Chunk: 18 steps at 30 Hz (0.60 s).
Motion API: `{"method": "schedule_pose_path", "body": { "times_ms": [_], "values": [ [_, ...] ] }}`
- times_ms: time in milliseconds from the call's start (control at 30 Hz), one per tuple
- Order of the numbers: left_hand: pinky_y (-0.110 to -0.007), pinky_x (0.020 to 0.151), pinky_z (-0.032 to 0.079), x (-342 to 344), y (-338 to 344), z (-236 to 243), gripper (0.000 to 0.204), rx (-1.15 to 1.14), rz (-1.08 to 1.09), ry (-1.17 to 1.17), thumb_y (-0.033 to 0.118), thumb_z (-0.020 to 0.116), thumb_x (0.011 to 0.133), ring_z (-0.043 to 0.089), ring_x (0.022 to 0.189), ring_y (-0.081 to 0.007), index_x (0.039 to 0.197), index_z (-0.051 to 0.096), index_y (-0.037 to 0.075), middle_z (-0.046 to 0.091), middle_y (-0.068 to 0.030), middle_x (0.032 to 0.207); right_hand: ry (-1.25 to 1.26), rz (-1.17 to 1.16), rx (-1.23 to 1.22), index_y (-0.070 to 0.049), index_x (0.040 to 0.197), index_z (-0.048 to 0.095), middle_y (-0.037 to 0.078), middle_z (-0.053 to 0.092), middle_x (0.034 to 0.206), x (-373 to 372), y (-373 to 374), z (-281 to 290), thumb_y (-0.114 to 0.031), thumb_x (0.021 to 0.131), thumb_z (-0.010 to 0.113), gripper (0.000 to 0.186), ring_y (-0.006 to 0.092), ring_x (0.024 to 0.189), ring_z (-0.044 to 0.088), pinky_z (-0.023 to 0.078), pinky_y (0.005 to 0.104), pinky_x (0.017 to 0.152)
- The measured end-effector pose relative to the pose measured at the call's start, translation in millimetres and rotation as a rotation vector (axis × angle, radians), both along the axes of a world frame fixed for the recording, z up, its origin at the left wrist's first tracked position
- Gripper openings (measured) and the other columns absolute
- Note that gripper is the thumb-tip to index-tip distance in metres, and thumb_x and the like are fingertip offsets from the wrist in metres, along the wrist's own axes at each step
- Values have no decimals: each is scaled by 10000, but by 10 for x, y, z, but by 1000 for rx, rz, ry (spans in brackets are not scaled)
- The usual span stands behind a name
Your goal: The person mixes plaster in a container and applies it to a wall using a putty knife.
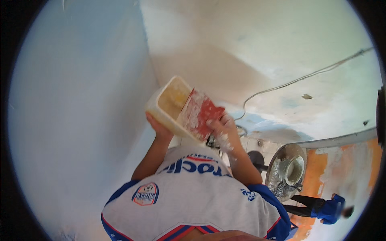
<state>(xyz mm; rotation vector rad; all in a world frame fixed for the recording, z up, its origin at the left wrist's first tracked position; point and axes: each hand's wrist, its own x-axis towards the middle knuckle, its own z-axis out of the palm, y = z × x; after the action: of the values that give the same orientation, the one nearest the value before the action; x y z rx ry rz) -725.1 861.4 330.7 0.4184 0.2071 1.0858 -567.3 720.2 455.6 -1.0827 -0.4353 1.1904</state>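
My left hand [159, 126] is wrapped around the underside and near side of a cream plastic tub [173, 125], which is tilted. Yellowish-white paste or residue coats the inside of the tub. A flat red putty spreader [201, 114], smeared with white paste, is gripped in my right hand [222, 127]. The spreader leans over the tub's right rim, and part of its edge is hidden there. White smears cover my right hand and wrist.
Pale, patchy walls meet at a corner [152, 64] ahead. A thin cable [281, 85] runs along the right-hand wall. Lower right, a round, stained table [277, 186] bears a pale round container [295, 170]. Beyond it, a person in blue [330, 209] stands by an orange-patched wall [315, 160].
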Motion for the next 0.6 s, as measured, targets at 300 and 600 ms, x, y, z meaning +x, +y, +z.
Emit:
{"method": "schedule_pose_path", "body": {
  "times_ms": [300,600],
  "values": [
    [-487,1190,384,-78,-148,29,944,23,23,85,834,290,952,443,1448,-317,1576,377,130,447,-98,1583,-234,-160,104,14,1139,686,63,735,1030,202,-243,590,-112,994,672,193,150,863,685,541,302,799],
    [-483,1160,428,-110,-284,-66,862,-49,-77,-36,808,298,972,483,1411,-314,1557,408,186,470,-80,1558,-53,-559,844,10,1276,616,101,680,1265,721,-71,1611,-98,1035,616,264,227,1149,658,537,378,972]
  ]
}}
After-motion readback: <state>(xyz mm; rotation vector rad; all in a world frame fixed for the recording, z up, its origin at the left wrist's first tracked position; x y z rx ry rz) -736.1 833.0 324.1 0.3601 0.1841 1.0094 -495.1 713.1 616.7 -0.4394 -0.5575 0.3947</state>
